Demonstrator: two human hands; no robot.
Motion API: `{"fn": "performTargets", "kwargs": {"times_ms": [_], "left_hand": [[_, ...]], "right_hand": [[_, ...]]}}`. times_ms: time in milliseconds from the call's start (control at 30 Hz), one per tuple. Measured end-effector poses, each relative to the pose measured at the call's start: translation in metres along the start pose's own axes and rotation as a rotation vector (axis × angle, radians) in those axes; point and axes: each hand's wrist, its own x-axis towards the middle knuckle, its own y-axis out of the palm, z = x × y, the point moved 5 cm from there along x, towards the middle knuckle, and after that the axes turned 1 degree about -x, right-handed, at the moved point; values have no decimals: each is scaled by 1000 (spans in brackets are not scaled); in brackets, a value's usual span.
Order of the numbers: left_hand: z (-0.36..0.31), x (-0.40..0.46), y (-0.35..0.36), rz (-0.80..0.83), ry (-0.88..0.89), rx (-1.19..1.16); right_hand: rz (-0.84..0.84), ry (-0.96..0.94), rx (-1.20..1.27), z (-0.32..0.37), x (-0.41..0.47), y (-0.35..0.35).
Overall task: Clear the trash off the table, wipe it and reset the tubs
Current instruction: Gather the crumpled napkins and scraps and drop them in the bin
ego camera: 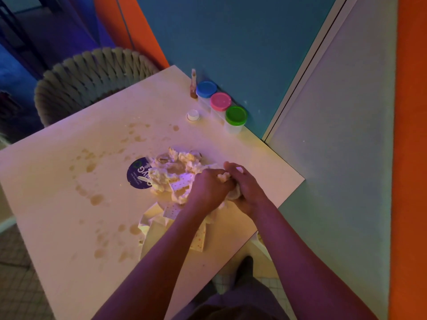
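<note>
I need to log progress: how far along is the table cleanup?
Early. Both hands, left hand and right hand, are bunching crumpled paper trash. Brown stains still mark the table. The three tubs stand by the wall.

Matt tabletop, paper trash, plastic tubs.
Table (69, 204): smooth, matt, stained with brownish blotches. Napkins (161, 179): crumpled soft paper. Tubs (234, 122): translucent plastic under smooth coloured lids. Chair (92, 77): rough woven rope back.
</note>
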Motion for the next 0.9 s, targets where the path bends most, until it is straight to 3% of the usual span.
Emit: {"fn": "performTargets", "kwargs": {"times_ms": [133,367,567,800,900], "left_hand": [[1,-5,4,165,7,-175],[16,4,-15,84,-63,-350],[26,-15,-6,232,-180,-273],[16,-15,-4,121,-112,-393],[5,-10,-6,42,-36,-351]], "right_hand": [[-98,3,122,0,-6,-17],[-238,-95,172,11,-15,-33],[-286,-176,191,21,-16,-22],[-325,-225,32,19,-17,-14],[-272,-212,100,13,-19,-9]]}}
